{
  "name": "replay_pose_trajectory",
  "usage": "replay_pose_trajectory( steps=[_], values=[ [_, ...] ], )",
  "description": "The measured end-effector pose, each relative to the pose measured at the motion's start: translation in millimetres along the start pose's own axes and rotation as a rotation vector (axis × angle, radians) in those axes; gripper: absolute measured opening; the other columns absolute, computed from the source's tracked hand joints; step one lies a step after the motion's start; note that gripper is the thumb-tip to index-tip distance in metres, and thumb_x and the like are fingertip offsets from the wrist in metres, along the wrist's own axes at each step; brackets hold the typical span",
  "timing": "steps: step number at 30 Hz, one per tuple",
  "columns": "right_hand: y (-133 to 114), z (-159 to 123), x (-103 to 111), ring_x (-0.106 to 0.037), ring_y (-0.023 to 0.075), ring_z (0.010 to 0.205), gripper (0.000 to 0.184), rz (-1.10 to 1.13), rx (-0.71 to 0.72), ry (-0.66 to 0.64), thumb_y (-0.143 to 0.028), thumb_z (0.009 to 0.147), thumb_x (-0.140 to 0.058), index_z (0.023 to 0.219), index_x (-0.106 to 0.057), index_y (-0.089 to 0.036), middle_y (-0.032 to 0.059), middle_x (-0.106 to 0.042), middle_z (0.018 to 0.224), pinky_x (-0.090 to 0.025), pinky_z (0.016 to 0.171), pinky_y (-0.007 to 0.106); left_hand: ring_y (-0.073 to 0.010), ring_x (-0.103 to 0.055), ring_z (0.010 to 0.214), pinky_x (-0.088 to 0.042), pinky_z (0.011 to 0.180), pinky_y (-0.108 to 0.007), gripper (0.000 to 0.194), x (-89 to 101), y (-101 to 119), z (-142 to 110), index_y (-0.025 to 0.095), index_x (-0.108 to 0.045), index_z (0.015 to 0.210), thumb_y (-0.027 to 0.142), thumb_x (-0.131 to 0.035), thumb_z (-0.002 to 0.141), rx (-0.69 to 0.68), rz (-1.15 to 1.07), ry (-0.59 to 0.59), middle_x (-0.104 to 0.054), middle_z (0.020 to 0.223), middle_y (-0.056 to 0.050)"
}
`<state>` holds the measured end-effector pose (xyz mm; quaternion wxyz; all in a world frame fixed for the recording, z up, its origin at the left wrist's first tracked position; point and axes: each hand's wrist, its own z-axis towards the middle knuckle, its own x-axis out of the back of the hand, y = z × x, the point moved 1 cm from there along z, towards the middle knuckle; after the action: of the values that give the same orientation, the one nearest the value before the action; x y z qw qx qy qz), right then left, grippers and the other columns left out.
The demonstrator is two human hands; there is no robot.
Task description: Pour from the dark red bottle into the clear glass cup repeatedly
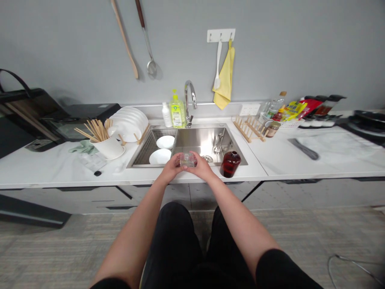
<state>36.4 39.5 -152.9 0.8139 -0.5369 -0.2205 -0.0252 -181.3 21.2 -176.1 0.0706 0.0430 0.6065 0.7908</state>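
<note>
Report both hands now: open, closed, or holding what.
Left hand: closed, holding a clear plastic package.
Right hand: closed, holding the same package.

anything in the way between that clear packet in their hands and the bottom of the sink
Nothing visible. The clear packet, held between the left hand and right hand, is over the front of the stainless steel sink. The dark red bottle stands off to the right, and the white dishes sit to the left.
</note>
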Motion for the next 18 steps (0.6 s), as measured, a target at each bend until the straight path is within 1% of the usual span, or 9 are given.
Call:
replay_pose_trajectory(
  steps=[3,5,8,10,12,13,15,17,18],
  values=[
    [-6.8,-2.7,-2.4,-0.077,0.0283,0.118,0.090,0.026,0.000,0.006,-0.043,0.077,-0.101,0.155,-0.060,-0.025,0.0115,-0.079,0.134,-0.062,0.103,0.043,-0.0390,-0.069,0.144,-0.052,0.126,-0.059,0.086,0.3,5.0,-3.0,0.024,-0.064,0.153,0.042,-0.103,0.079,-0.028,0.003,-0.021,-0.072,0.155,-0.018],
    [-17.1,-8.3,-2.4,-0.077,0.0291,0.121,0.087,0.064,-0.009,0.046,-0.041,0.075,-0.102,0.151,-0.062,-0.025,0.0117,-0.079,0.134,-0.063,0.104,0.043,-0.0399,-0.064,0.152,-0.049,0.129,-0.058,0.091,0.9,9.5,-6.6,0.026,-0.061,0.161,0.040,-0.101,0.080,-0.072,-0.031,-0.045,-0.067,0.162,-0.018],
    [-45.1,-23.7,6.0,-0.076,0.0308,0.125,0.086,0.089,0.005,0.105,-0.039,0.074,-0.104,0.149,-0.063,-0.027,0.0118,-0.077,0.137,-0.064,0.105,0.045,-0.0398,-0.059,0.156,-0.046,0.131,-0.056,0.093,2.2,15.4,-11.5,0.028,-0.054,0.170,0.046,-0.093,0.087,-0.125,-0.143,-0.013,-0.062,0.168,-0.017],
    [-71.7,-35.9,21.7,-0.076,0.0319,0.126,0.089,0.068,0.089,0.101,-0.042,0.075,-0.105,0.152,-0.063,-0.028,0.0117,-0.077,0.139,-0.064,0.107,0.048,-0.0404,-0.061,0.154,-0.046,0.130,-0.057,0.086,2.4,17.2,-13.2,0.026,-0.058,0.168,0.051,-0.087,0.091,-0.123,-0.189,0.029,-0.066,0.164,-0.017],
    [-99.6,-45.4,48.4,-0.075,0.0336,0.131,0.092,0.061,0.182,0.099,-0.048,0.079,-0.104,0.158,-0.060,-0.031,0.0117,-0.075,0.143,-0.065,0.110,0.051,-0.0405,-0.063,0.152,-0.046,0.130,-0.058,0.076,1.6,17.4,-13.7,0.024,-0.065,0.161,0.052,-0.084,0.093,-0.095,-0.165,0.041,-0.071,0.157,-0.016],
    [-111.9,-48.1,66.1,-0.075,0.0350,0.132,0.095,0.065,0.221,0.105,-0.051,0.079,-0.104,0.160,-0.059,-0.032,0.0118,-0.075,0.142,-0.066,0.109,0.053,-0.0400,-0.063,0.151,-0.045,0.130,-0.057,0.071,1.0,17.2,-13.8,0.024,-0.069,0.157,0.052,-0.084,0.094,-0.079,-0.133,0.040,-0.074,0.154,-0.015],
    [-128.7,-49.1,109.0,-0.075,0.0365,0.130,0.099,0.054,0.270,0.138,-0.057,0.080,-0.104,0.163,-0.056,-0.034,0.0115,-0.075,0.142,-0.066,0.111,0.057,-0.0383,-0.065,0.149,-0.043,0.132,-0.057,0.062,0.0,16.8,-14.0,0.025,-0.074,0.151,0.050,-0.085,0.095,-0.053,-0.065,0.040,-0.077,0.148,-0.013],
    [-131.2,-45.8,158.5,-0.073,0.0384,0.133,0.101,0.042,0.312,0.217,-0.063,0.080,-0.103,0.165,-0.055,-0.036,0.0111,-0.073,0.144,-0.064,0.115,0.060,-0.0370,-0.067,0.148,-0.043,0.133,-0.057,0.058,-0.8,16.9,-14.3,0.025,-0.076,0.147,0.050,-0.085,0.096,-0.045,-0.024,0.048,-0.079,0.146,-0.013],
    [-126.3,-43.7,183.9,-0.072,0.0391,0.136,0.102,0.046,0.324,0.263,-0.065,0.080,-0.102,0.166,-0.054,-0.036,0.0115,-0.071,0.147,-0.064,0.117,0.061,-0.0368,-0.067,0.148,-0.043,0.133,-0.057,0.058,-1.1,17.2,-14.3,0.025,-0.077,0.147,0.050,-0.086,0.095,-0.043,-0.013,0.052,-0.080,0.146,-0.013]
  ],
)
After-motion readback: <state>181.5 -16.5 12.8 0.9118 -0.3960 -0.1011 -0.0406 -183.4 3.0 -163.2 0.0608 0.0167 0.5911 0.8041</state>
